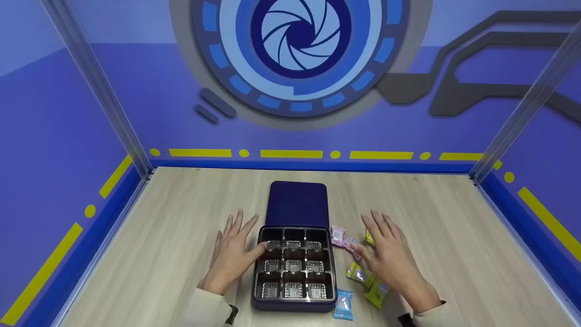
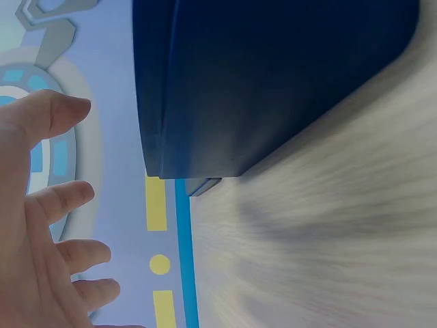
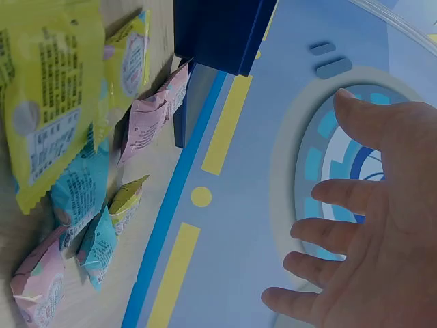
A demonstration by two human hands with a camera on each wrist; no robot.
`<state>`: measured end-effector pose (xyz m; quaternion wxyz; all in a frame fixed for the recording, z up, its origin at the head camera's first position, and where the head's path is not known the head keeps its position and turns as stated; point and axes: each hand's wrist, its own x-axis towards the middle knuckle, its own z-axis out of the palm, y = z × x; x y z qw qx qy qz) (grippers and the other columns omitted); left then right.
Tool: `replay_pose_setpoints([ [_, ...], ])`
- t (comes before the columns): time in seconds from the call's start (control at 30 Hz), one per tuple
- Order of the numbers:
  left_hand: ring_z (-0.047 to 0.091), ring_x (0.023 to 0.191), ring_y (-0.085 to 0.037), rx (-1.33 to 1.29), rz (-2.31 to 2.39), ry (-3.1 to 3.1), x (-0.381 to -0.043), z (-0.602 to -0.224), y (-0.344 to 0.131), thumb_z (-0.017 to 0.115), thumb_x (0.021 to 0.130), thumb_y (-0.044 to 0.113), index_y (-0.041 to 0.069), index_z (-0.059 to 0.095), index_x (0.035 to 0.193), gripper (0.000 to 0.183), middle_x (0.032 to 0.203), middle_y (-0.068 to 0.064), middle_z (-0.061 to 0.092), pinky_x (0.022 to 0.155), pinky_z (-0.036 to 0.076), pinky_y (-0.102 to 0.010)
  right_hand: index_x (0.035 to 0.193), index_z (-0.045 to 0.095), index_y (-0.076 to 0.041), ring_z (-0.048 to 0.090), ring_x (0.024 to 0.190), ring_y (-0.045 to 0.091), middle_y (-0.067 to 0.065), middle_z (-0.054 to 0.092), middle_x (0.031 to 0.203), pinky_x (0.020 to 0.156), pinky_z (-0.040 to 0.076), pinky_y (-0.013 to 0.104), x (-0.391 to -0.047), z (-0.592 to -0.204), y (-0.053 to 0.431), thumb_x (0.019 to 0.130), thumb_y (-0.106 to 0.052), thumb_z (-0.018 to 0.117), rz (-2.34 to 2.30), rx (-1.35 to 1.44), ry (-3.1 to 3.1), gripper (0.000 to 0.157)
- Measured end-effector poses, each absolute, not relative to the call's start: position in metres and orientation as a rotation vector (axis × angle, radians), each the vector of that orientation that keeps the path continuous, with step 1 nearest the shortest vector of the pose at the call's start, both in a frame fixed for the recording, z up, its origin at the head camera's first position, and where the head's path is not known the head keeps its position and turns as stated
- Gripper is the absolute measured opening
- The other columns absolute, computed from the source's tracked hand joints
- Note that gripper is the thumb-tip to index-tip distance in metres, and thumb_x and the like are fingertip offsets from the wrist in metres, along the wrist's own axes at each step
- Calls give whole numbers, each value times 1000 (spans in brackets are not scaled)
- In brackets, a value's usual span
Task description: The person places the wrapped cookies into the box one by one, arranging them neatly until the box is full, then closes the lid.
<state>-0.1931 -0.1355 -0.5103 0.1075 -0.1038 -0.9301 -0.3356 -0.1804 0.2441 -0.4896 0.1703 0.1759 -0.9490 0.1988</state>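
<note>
A dark blue tin box (image 1: 294,305) stands on the table, its black tray divided into three rows of three compartments with nothing in them. My left hand (image 1: 231,261) is at the tin's left side, fingers spread and thumb tip overlapping the rim. In the left wrist view this hand (image 2: 51,205) is beside the tin's wall (image 2: 273,82) and holds nothing. My right hand (image 1: 388,254), fingers extended and likewise holding nothing, hovers over small wrapped candies to the tin's right. They include a blue candy (image 1: 343,305), a yellow candy (image 1: 376,293) and a pink candy (image 1: 338,235); my hand partly hides others.
The tin's dark blue lid (image 1: 297,204) lies directly behind it. In the right wrist view, several candies show, among them a second blue one (image 3: 99,247). A patterned blue back wall (image 1: 290,136) and side walls with metal corner posts (image 1: 97,86) enclose the wooden table (image 1: 190,204).
</note>
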Motion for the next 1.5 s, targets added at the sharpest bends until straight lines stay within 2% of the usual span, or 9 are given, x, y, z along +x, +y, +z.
replay_pose_setpoints([
  [0.17,23,153,-55,-315,-1066,-2725,-192,-513,-137,77,93,35,12,56,156,70,168,-29,29,117,24,-78,157,48,1,33,149,55,30,39,163,120,27,70,-179,-491,246,99,-33,77,591,484,-2713,73],
  [0.33,32,150,-54,-268,-1192,-2733,-188,-516,-138,78,93,31,14,57,155,67,168,-26,29,114,36,-73,157,47,2,32,149,54,29,36,165,122,25,69,-177,-493,247,100,-34,76,613,447,-2765,73],
  [0.47,41,144,-55,-264,-1258,-2726,-186,-519,-139,78,93,29,15,58,154,65,166,-28,33,113,39,-71,158,46,1,33,150,53,28,36,165,121,26,69,-175,-494,248,101,-35,75,623,430,-2778,73],
  [0.7,42,144,-54,-323,-1392,-2707,-188,-523,-142,75,95,21,14,60,151,58,160,-33,40,115,38,-70,157,48,1,37,147,54,30,42,161,118,31,72,-171,-495,253,99,-32,78,638,379,-2790,72],
  [0.8,50,139,-52,-325,-1460,-2691,-189,-524,-143,74,96,19,13,62,149,55,158,-33,43,113,42,-66,158,46,0,36,148,52,30,41,162,117,32,72,-171,-495,255,100,-33,77,646,339,-2832,74],
  [0.93,61,128,-50,-320,-1528,-2681,-189,-525,-144,75,96,19,13,64,146,52,153,-30,52,107,50,-63,159,45,0,36,149,52,30,40,162,116,32,72,-172,-495,260,101,-34,76,655,301,-2874,74],
  [1.07,62,128,-49,-304,-1610,-2680,-190,-527,-145,74,96,21,14,66,144,49,147,-28,58,98,57,-58,160,44,0,36,148,53,31,40,161,116,32,73,-172,-495,265,102,-34,74,679,271,-2921,73],
  [1.33,59,130,-48,-274,-1847,-2617,-193,-534,-147,72,97,14,12,65,144,47,150,-38,49,72,62,-36,161,42,0,37,147,54,32,38,162,116,33,72,-170,-496,278,103,-30,73,735,261,-2982,72],
  [1.5,66,122,-45,-275,-1957,-2577,-194,-536,-146,70,98,10,9,63,146,48,155,-37,44,72,66,-42,160,43,0,38,146,53,31,39,161,115,34,72,-169,-496,282,102,-28,74,748,252,-2977,71],
])
